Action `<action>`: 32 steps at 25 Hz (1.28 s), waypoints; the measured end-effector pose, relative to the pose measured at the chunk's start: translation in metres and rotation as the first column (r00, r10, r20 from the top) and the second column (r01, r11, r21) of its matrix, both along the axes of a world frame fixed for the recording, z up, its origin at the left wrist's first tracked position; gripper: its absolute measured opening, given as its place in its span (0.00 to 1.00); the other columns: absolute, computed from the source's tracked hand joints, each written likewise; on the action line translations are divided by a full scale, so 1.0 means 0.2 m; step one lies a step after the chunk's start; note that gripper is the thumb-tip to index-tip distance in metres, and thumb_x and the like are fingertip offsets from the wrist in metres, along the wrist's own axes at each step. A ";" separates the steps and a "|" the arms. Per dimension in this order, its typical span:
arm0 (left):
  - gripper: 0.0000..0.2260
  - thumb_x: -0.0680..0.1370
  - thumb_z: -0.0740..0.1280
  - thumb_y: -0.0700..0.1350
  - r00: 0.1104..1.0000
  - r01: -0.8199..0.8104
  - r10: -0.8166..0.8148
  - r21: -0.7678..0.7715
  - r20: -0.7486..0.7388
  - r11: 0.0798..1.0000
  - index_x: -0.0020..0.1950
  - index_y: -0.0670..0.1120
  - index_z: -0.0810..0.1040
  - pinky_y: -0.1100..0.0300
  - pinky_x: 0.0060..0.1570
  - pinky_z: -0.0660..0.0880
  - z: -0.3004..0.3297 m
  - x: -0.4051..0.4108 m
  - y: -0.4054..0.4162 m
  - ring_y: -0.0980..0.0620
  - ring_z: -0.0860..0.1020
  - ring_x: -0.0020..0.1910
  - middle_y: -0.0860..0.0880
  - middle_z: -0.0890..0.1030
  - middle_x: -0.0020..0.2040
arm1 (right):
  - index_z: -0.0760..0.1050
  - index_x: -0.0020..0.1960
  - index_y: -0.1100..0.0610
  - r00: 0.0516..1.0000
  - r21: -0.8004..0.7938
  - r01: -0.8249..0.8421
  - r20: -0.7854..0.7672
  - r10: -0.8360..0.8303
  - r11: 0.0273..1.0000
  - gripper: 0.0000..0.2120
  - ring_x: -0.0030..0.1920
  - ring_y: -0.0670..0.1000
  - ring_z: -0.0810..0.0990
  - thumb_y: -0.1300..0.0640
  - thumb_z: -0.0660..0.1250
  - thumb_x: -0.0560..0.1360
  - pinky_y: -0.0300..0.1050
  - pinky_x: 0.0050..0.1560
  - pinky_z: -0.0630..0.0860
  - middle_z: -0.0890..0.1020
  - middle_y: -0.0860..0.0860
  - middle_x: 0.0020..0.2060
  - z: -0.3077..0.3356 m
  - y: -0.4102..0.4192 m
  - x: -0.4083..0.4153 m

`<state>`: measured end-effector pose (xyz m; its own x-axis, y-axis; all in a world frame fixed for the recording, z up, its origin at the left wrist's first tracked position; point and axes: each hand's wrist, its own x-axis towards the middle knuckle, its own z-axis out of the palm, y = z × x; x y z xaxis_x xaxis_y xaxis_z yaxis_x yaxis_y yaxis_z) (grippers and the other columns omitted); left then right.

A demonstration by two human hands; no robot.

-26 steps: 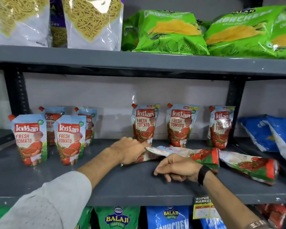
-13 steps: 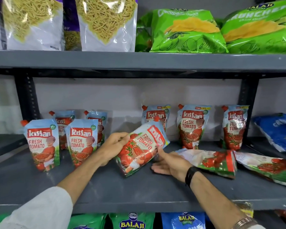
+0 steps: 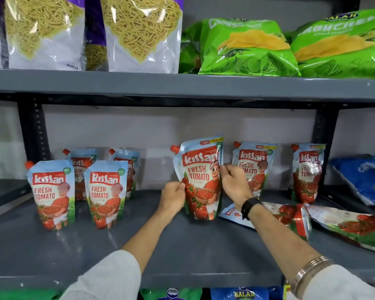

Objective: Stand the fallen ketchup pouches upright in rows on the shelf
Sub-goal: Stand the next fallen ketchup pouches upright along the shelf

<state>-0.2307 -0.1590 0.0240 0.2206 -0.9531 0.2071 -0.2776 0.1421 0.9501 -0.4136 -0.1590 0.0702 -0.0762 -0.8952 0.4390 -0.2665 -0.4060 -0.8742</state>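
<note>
Both hands are clamped on one ketchup pouch [image 3: 200,180], which stands upright in the middle of the grey shelf [image 3: 182,252]: the left hand [image 3: 173,197] on its left edge, the right hand [image 3: 235,184] on its right edge. Two fallen pouches [image 3: 290,215] lie flat just to the right, near the front.

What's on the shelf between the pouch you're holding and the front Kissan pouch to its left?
Only bare grey shelf in the head view. The left hand grips the held pouch at its edge; the nearest front pouch stands apart, upright.
</note>
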 end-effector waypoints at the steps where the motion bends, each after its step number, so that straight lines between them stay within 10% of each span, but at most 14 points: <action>1: 0.16 0.83 0.58 0.46 0.999 -0.028 0.029 0.025 -0.034 0.999 0.41 0.43 0.80 0.40 0.55 0.82 -0.04 -0.02 -0.02 0.42 0.85 0.50 0.44 0.86 0.45 | 0.75 0.41 0.68 0.997 -0.027 0.021 -0.080 -0.023 0.999 0.18 0.43 0.62 0.82 0.59 0.57 0.83 0.57 0.45 0.80 0.84 0.63 0.41 -0.01 -0.01 -0.01; 6: 0.11 0.83 0.60 0.42 0.991 -0.008 0.013 -0.031 0.135 0.999 0.48 0.42 0.82 0.48 0.55 0.81 -0.08 -0.04 -0.02 0.46 0.83 0.50 0.46 0.86 0.49 | 0.75 0.48 0.70 0.998 0.048 -0.009 -0.063 0.012 0.999 0.16 0.47 0.58 0.81 0.60 0.55 0.84 0.51 0.49 0.79 0.84 0.62 0.47 -0.23 -0.04 -0.11; 11: 0.09 0.81 0.67 0.43 0.988 0.124 -0.142 -0.257 -0.053 0.959 0.61 0.45 0.81 0.61 0.48 0.82 0.06 -0.02 0.08 0.57 0.84 0.51 0.50 0.86 0.55 | 0.79 0.61 0.62 0.951 0.159 -0.280 -0.088 0.296 0.947 0.14 0.56 0.51 0.83 0.71 0.62 0.78 0.45 0.56 0.81 0.85 0.54 0.55 -0.28 -0.01 -0.18; 22: 0.13 0.82 0.64 0.48 0.992 -0.125 0.115 -0.200 -0.059 0.972 0.45 0.45 0.84 0.39 0.48 0.84 0.16 -0.03 0.04 0.45 0.87 0.45 0.47 0.88 0.43 | 0.81 0.37 0.58 0.930 0.027 0.031 -0.368 -0.019 0.999 0.10 0.40 0.50 0.84 0.70 0.66 0.71 0.46 0.39 0.83 0.86 0.49 0.36 -0.31 0.02 -0.12; 27: 0.09 0.83 0.65 0.46 0.992 -0.071 0.052 -0.161 -0.117 0.984 0.46 0.49 0.83 0.48 0.46 0.85 0.17 0.00 0.05 0.47 0.86 0.49 0.46 0.87 0.49 | 0.80 0.37 0.53 0.902 0.035 -0.002 -0.431 0.017 0.999 0.15 0.38 0.44 0.81 0.72 0.65 0.71 0.29 0.34 0.73 0.84 0.45 0.35 -0.29 0.00 -0.14; 32: 0.08 0.83 0.65 0.45 0.987 0.050 -0.067 -0.117 -0.145 0.992 0.53 0.43 0.83 0.62 0.36 0.83 0.20 -0.02 0.07 0.55 0.85 0.45 0.49 0.86 0.47 | 0.81 0.40 0.59 0.910 0.025 -0.001 -0.415 0.011 1.000 0.10 0.40 0.52 0.84 0.71 0.65 0.72 0.40 0.41 0.82 0.86 0.50 0.36 -0.32 -0.04 -0.17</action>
<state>-0.2340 -0.1442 0.0642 0.2018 -0.9376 0.2831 -0.1232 0.2625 0.9571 -0.4484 -0.1661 0.0061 0.1135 -0.9058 0.4081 -0.6051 -0.3888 -0.6947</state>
